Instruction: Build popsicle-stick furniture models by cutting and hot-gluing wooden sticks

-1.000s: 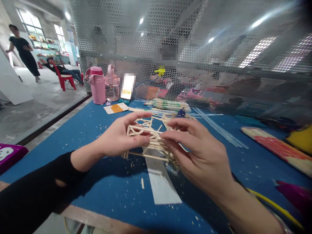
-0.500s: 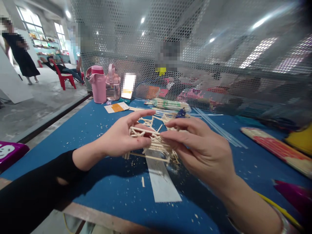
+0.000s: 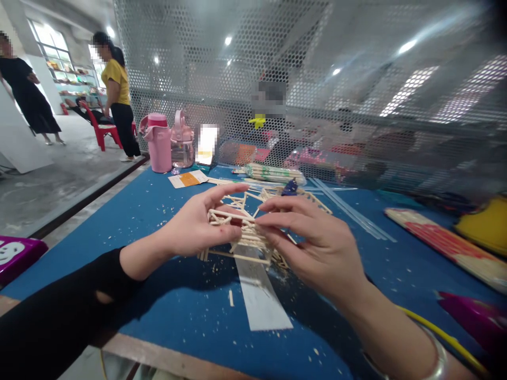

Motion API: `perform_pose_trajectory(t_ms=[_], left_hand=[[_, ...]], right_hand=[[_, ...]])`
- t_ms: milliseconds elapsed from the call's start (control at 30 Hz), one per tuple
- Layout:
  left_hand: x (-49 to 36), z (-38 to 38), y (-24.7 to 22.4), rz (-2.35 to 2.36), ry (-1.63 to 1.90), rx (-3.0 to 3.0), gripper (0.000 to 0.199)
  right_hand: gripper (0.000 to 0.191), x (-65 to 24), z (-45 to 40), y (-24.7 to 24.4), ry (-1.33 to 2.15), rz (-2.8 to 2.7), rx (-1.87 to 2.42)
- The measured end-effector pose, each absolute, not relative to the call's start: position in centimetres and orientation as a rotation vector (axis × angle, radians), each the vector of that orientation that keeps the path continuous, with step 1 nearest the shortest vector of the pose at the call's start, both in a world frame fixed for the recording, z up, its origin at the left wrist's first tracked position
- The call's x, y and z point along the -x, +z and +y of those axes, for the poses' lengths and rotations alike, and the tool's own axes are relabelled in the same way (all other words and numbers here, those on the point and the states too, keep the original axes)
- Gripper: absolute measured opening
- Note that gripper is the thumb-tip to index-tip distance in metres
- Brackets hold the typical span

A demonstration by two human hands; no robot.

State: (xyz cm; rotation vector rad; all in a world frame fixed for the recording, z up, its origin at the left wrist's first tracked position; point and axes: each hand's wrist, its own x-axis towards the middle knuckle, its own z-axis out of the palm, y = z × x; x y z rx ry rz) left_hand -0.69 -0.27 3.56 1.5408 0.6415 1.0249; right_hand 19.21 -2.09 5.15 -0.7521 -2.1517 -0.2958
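A small framework of pale wooden sticks (image 3: 250, 240) is raised just above the blue table, with my left hand (image 3: 196, 220) closed around its left side, thumb in front. At its right end my right hand (image 3: 322, 243) is closed in a pinch, thumb and forefinger meeting at the end of the upper stick. Whether a smaller piece is between those fingertips is hidden. Under the framework lies a white paper strip (image 3: 266, 309). Behind it, more joined sticks (image 3: 237, 200) and a dark blue object (image 3: 291, 187) are partly covered by my hands.
On the blue tabletop (image 3: 158, 311) are wood crumbs. A pink flask (image 3: 159, 145), a clear bottle (image 3: 182, 148) and a phone (image 3: 206, 148) stand at the back left. Bagged sticks (image 3: 273, 173), clear strips (image 3: 352, 214) and a red-and-cream pack (image 3: 439, 243) lie behind and right. Perforated metal mesh (image 3: 222, 68) rises behind.
My right hand has shifted slightly left and its fingertips sit a little lower on the framework. My left hand keeps its hold. A person in a yellow top has appeared at the left background.
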Motion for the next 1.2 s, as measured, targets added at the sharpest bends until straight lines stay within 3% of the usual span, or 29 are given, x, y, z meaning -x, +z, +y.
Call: perform_pose_trajectory(t_ms=[567,800,1200], left_hand=[[0.6,0.7,5.1,0.656,0.941,-1.539,0.08],[0.3,-0.1,5.1,0.621,0.903,-1.552,0.064],[-0.2,-0.9,4.2,0.583,0.942,-1.406,0.061]], right_hand=[[0.012,-19.3,-0.7,5.9,-0.021,-2.111,0.628],[0.011,-18.9,-2.0,5.5,-0.06,-2.058,0.659],[0.012,-19.0,-2.5,5.1,-0.085,-2.078,0.672]])
